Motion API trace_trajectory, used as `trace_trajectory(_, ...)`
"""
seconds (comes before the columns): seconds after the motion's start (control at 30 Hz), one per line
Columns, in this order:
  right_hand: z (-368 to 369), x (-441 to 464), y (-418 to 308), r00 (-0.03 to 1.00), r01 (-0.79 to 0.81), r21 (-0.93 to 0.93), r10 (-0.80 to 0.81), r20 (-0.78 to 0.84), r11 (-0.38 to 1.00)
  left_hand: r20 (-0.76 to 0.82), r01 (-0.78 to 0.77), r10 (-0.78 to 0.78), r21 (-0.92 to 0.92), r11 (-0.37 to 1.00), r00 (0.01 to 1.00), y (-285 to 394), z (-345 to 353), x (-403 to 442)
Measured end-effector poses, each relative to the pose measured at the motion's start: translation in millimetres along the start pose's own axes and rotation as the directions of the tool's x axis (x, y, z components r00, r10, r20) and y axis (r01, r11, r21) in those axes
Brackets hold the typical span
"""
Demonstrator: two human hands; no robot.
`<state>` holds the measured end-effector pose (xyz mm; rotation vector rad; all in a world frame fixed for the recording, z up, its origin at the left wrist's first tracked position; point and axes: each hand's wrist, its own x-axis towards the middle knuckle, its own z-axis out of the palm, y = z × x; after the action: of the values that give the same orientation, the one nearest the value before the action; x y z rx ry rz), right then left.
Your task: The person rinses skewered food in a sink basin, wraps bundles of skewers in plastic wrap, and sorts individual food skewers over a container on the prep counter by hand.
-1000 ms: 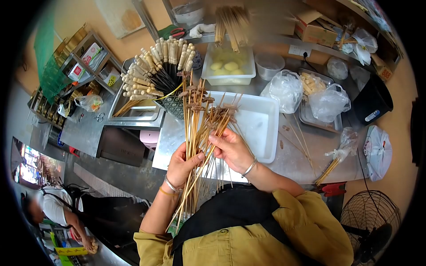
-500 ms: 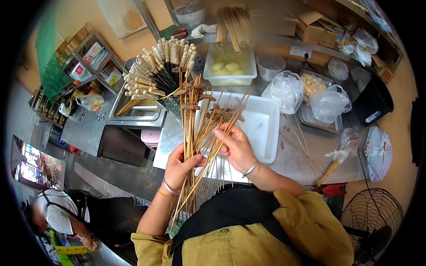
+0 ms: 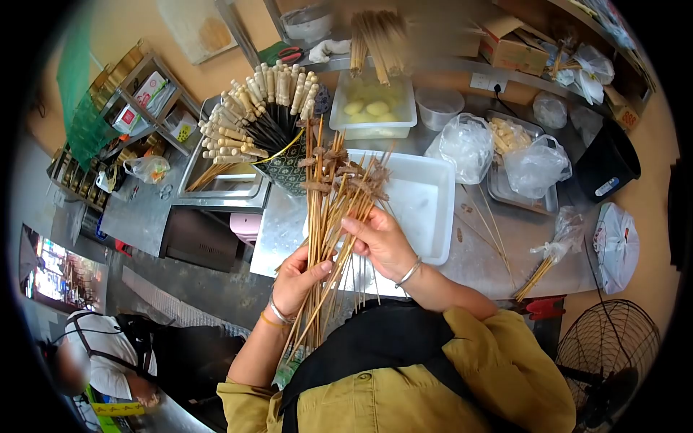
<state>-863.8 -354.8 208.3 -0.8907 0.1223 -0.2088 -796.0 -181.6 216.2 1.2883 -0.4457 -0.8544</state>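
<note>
A large bundle of bamboo skewers (image 3: 315, 242) with brown meat pieces (image 3: 339, 173) near their upper ends is held in front of my chest. My left hand (image 3: 294, 283) wraps round the lower part of the bundle, thumb across the sticks. My right hand (image 3: 377, 244) pinches several skewers higher up on the right side, thumb and fingers together. Behind the bundle lies a white plastic tray (image 3: 420, 249); the part the skewers cover is hidden. Left of the meat stands a patterned holder (image 3: 286, 167) packed with wooden-handled black rods (image 3: 267, 94).
A tub of yellowish pieces in liquid (image 3: 375, 132) stands at the back. To the right are plastic bags (image 3: 462, 150), a metal tray (image 3: 535, 208), a black bin (image 3: 610, 162) and loose skewers (image 3: 494, 234). A fan (image 3: 610, 353) stands low right; another person (image 3: 130, 353) is low left.
The meat ends have drawn closer together, and the skewers in my right hand have swung left toward the bundle. My left hand has shifted slightly. The other person's arm has moved.
</note>
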Motion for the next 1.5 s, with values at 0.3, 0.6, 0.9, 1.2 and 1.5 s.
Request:
trace_trajectory(0.3, 5, -2, -2, 0.991, 0.087, 0.071, -0.079, -0.112, 0.994, 0.073, 0.06, -0.056, -0.048, 0.997, 0.996, 3, 3, -5)
trace_trajectory(0.6, 5, -4, 1, 0.996, 0.032, 0.064, -0.026, -0.091, 0.997, 0.037, 0.032, -0.035, 0.076, 0.997, 0.999, 0, 12, -5)
trace_trajectory(0.9, -5, -1, 10, 0.997, 0.002, 0.253, 0.019, -0.078, 0.967, -0.011, -0.082, 0.083, 0.1, 0.992, 0.996, 0, -2, 1)
trace_trajectory(1.2, -21, 23, -7, 0.998, 0.056, 0.495, -0.042, -0.039, 0.867, -0.142, -0.264, 0.303, 0.241, 0.934, 0.942, 44, -3, -19)
trace_trajectory(1.5, -105, 80, -52, 0.939, 0.255, 0.61, -0.042, -0.341, 0.75, -0.443, -0.625, 0.668, 0.265, 0.735, 0.598, 132, -62, -98)
